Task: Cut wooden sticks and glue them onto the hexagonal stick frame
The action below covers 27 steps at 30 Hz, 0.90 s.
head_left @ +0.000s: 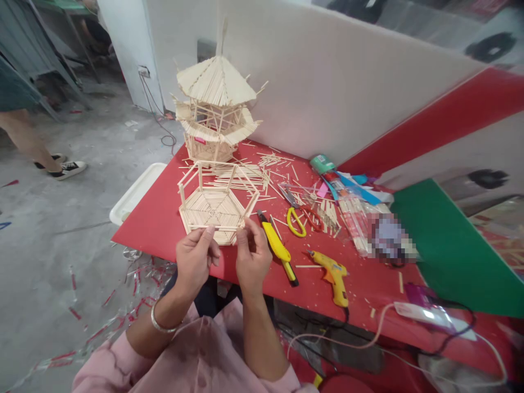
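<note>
A hexagonal frame of thin wooden sticks (213, 210) sits at the front edge of the red table, with a patterned floor, upright posts and top rails. Along its near side runs a wooden stick (223, 228). My left hand (196, 256) pinches this stick between thumb and forefinger. At its right end, by a corner post, my right hand (252, 256) is closed on it too. My fingers hide part of the near side, so I cannot tell if the stick is fixed there. Behind the frame stands a tiered pagoda model (219, 109) of similar sticks.
Right of my hands lie a yellow utility knife (276, 243), yellow-handled scissors (295, 221) and a yellow glue gun (333, 273). Loose sticks (241, 177) cover the table (155, 218) behind the frame. A power strip (434, 319) with cables lies at right. Another person's legs (28, 136) show at left.
</note>
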Motion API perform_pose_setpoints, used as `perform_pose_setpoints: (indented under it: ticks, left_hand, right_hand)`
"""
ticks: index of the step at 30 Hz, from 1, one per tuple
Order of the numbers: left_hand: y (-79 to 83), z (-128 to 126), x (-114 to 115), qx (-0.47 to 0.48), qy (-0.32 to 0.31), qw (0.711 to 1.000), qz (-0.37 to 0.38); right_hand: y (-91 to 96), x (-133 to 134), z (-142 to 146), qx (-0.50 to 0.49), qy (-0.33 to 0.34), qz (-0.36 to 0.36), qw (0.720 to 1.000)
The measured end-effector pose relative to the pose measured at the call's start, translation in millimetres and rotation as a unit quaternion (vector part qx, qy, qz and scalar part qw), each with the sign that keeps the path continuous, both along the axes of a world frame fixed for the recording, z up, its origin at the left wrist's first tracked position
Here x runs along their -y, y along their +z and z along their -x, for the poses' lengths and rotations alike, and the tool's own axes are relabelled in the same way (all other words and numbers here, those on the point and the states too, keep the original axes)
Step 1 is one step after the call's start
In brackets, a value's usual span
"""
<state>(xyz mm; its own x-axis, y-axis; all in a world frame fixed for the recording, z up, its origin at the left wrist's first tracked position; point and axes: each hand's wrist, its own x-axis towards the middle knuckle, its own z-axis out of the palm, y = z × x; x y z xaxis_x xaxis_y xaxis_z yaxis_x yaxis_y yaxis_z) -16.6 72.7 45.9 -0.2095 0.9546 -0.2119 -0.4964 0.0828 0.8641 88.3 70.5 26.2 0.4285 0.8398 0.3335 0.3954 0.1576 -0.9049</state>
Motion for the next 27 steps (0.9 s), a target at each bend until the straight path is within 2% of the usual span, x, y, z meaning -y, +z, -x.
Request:
perform_pose_setpoints:
  ticks: [27]
  left_hand:
    - [0.7,0.8,0.4,0.034,-0.02,0.999,-0.001]
  right_hand:
    - [-1.8,-1.5,-5.9,0.027,-0.003,-0.016,1.0]
